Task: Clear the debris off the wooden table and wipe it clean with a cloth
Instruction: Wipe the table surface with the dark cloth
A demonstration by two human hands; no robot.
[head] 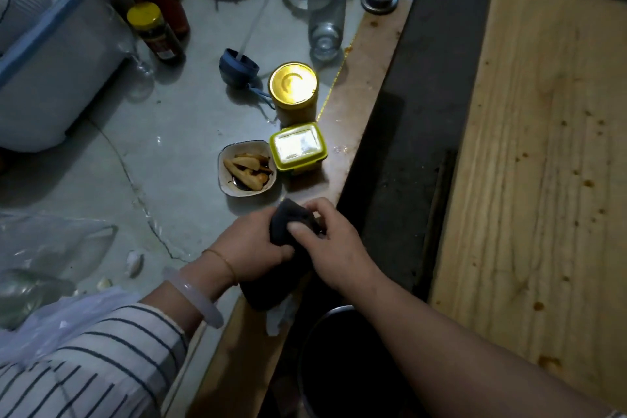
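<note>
Cluttered surface [176,153] below: your left grip [251,244] and right grip [336,248] both clench the dark cloth [288,212] between them. Swing carelessly and you may clip the bowl [247,168] just ahead; the stained wooden table [543,180] sits well right.

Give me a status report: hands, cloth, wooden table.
Status: left hand and right hand both gripping the dark cloth over the counter edge. To the right, wooden table with brown spots, not yet wiped.
</note>
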